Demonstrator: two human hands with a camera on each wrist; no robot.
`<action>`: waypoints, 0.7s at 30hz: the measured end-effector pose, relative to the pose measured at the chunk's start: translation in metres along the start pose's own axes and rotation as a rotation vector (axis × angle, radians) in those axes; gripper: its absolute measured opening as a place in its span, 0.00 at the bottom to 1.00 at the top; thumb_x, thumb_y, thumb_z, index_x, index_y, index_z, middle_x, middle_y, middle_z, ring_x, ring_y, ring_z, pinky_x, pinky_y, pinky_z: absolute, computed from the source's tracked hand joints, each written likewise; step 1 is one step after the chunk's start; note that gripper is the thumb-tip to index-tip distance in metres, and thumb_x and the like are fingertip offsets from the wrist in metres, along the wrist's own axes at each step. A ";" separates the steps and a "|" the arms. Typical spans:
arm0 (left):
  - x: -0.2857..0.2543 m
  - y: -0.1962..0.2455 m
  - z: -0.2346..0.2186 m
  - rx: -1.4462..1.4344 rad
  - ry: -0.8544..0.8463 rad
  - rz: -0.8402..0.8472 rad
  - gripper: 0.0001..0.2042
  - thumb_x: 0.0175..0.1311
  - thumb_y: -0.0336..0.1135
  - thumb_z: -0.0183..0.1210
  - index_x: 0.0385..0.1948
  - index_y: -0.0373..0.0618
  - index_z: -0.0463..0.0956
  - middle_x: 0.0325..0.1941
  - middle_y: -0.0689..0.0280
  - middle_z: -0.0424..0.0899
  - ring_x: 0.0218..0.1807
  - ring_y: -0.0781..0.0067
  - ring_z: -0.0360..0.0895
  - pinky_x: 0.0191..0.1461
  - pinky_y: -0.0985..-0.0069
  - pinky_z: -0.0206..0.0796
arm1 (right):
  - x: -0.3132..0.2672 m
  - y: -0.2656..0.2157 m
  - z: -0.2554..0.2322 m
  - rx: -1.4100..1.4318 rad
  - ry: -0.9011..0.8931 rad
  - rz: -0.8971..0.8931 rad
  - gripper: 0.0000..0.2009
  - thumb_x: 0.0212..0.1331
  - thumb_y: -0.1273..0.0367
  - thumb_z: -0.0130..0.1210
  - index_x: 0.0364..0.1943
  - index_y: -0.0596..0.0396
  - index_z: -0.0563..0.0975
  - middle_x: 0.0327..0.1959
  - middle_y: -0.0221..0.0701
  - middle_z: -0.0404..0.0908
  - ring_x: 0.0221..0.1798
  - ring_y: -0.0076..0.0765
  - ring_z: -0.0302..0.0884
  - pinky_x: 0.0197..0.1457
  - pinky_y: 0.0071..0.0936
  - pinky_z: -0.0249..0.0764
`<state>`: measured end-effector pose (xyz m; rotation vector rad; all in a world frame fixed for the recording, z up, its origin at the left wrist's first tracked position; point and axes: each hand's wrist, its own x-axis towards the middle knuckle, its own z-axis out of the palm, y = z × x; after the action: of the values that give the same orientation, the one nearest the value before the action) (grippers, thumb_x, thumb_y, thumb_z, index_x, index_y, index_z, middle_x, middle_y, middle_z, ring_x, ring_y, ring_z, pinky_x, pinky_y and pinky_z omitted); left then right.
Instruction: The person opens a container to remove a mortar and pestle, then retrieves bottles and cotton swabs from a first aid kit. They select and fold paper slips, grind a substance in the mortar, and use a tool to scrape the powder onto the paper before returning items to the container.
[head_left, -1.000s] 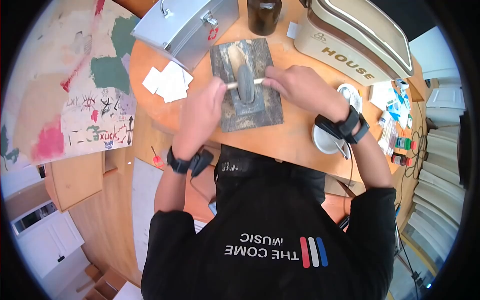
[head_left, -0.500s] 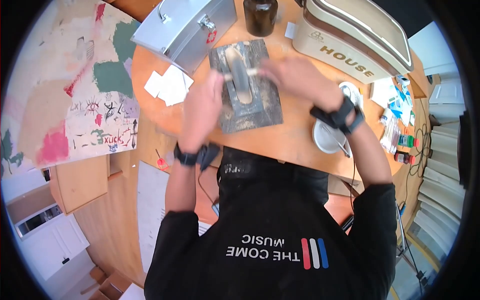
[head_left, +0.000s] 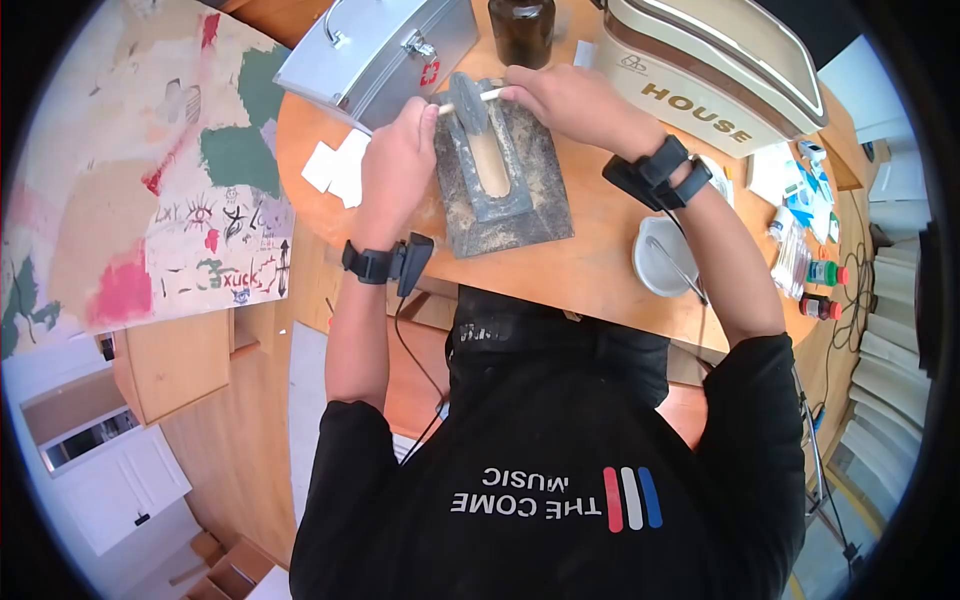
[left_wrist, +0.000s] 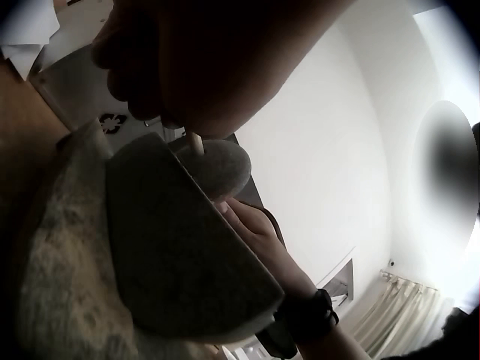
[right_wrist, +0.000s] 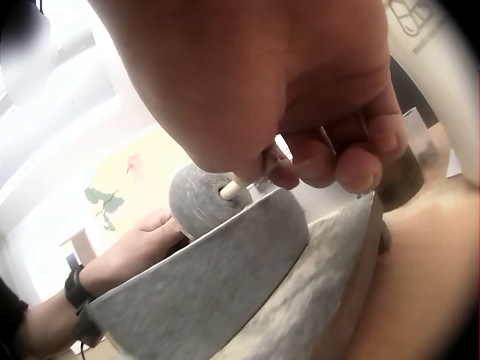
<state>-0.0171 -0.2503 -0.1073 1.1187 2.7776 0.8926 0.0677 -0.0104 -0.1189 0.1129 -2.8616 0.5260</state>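
A grey stone wheel (head_left: 466,106) stands upright at the far end of a long boat-shaped trough (head_left: 497,211), which sits on a worn grey slab (head_left: 543,195). Through the wheel's centre runs a pale wooden rod (head_left: 491,95). My left hand (head_left: 398,165) grips the rod's left end, and my right hand (head_left: 575,105) grips its right end with curled fingers. Brown material shows inside the trough. In the left wrist view the wheel (left_wrist: 225,171) rises behind the trough's dark side wall (left_wrist: 180,247); in the right wrist view the rod (right_wrist: 230,190) pokes out of the wheel (right_wrist: 199,206).
A silver metal case (head_left: 375,60) and white papers (head_left: 337,170) lie left of the slab. Behind it stands a dark jar (head_left: 522,35). To the right are a cream HOUSE box (head_left: 690,90), a white bowl (head_left: 660,262) with a utensil, and small bottles (head_left: 825,273).
Both hands have moved away from the body along the trough, taking the rod and wheel from its middle to its far end. More of the trough's near part is uncovered.
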 end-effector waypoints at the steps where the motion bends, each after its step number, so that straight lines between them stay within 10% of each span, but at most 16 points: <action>1: 0.001 0.001 -0.003 0.044 -0.028 -0.005 0.17 0.82 0.45 0.44 0.36 0.42 0.70 0.28 0.44 0.79 0.35 0.35 0.78 0.36 0.46 0.67 | -0.003 -0.005 -0.004 -0.046 0.000 0.003 0.15 0.76 0.53 0.48 0.43 0.46 0.77 0.26 0.41 0.82 0.31 0.56 0.82 0.32 0.51 0.74; 21: -0.027 0.007 0.004 0.054 -0.036 0.006 0.15 0.81 0.45 0.45 0.39 0.43 0.70 0.29 0.45 0.79 0.36 0.34 0.78 0.36 0.46 0.66 | -0.025 -0.019 -0.001 -0.270 -0.009 -0.106 0.12 0.73 0.56 0.53 0.42 0.47 0.74 0.17 0.35 0.78 0.21 0.50 0.81 0.22 0.45 0.73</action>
<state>0.0077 -0.2615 -0.1124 1.1390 2.7868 0.7950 0.0948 -0.0273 -0.1175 0.2181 -2.8825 0.1170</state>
